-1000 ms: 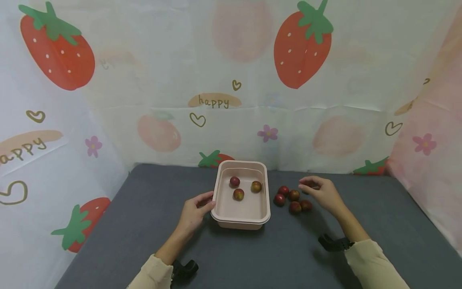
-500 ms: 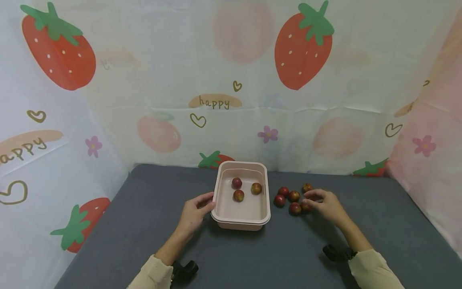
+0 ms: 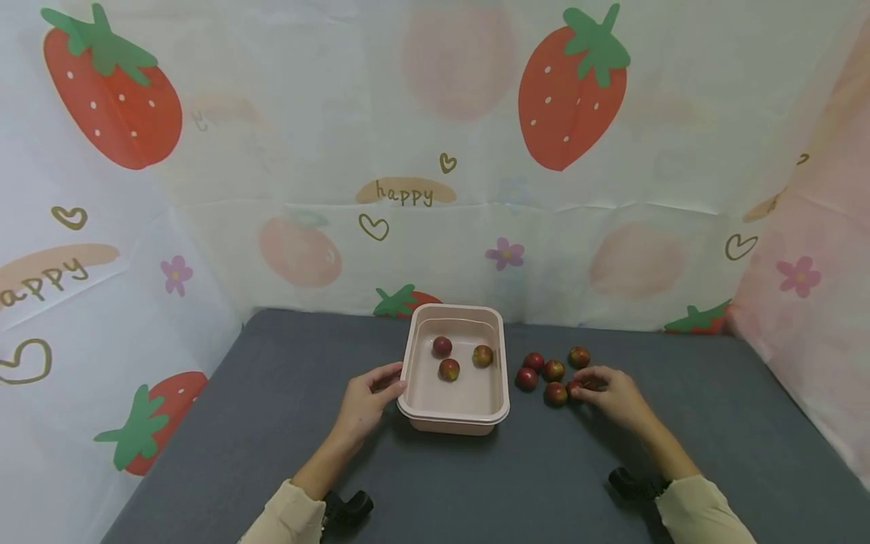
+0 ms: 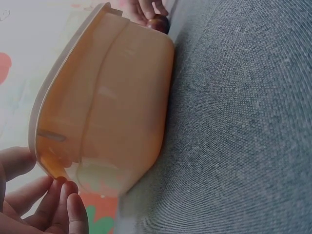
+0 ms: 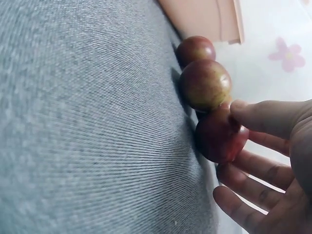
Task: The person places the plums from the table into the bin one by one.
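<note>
A pale pink plastic box [image 3: 451,427] stands on the table, holding three plums, one of them red [image 3: 442,347]. At its left side my left hand [image 3: 363,404] pinches the rim; in the left wrist view the thumb and fingers [image 4: 73,209] meet at the corner of the box wall [image 4: 126,87]. To the right of the box my right hand [image 3: 615,397] has thumb and fingertips around a dark red plum [image 5: 219,134], at the near right of a loose group. A mottled plum [image 5: 205,85] lies right beside it in the right wrist view.
Several other plums lie close by, among them a far one [image 3: 579,357] and one nearest the box [image 3: 526,378]. The grey cloth [image 3: 272,453] covers the table. A printed curtain [image 3: 306,151] hangs behind. Black wrist mounts [image 3: 635,483] sit at both sleeves.
My right hand has come nearer and down from beside the far plum, which now shows fully, and its fingers have closed on the near right plum. The left hand stays on the box.
</note>
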`<state>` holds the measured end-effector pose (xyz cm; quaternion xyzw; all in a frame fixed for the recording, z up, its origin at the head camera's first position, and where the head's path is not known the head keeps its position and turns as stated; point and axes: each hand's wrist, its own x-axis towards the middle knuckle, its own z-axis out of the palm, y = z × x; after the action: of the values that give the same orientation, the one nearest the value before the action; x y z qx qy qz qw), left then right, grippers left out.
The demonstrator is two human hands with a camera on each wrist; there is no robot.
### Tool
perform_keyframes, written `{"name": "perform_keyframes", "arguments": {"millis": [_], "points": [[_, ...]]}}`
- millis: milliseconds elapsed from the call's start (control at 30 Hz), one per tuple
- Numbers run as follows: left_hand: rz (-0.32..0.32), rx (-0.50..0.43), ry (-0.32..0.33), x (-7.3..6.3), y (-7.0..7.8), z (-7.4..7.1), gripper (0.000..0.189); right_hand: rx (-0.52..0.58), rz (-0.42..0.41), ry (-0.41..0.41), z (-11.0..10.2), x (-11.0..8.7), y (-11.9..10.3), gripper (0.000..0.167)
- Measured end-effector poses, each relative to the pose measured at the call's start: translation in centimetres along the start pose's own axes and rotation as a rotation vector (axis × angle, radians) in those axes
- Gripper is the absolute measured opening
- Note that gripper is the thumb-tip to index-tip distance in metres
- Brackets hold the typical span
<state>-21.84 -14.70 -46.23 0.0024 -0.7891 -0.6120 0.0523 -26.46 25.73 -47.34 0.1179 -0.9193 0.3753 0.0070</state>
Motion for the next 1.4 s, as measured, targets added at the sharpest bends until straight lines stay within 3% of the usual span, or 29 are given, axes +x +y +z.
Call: {"name": "perform_keyframes", "arguments": {"millis": [300, 1400], "points": [[0.000, 0.001, 0.000, 0.03, -0.10, 0.02, 0.038, -0.023, 0.007, 0.011, 0.40, -0.06, 0.10, 0.031], [-0.016, 0.020, 0.003, 0.07, -0.04, 0.05, 0.038, 0.048, 0.016, 0.064, 0.96, -0.15, 0.90, 0.033]]}}
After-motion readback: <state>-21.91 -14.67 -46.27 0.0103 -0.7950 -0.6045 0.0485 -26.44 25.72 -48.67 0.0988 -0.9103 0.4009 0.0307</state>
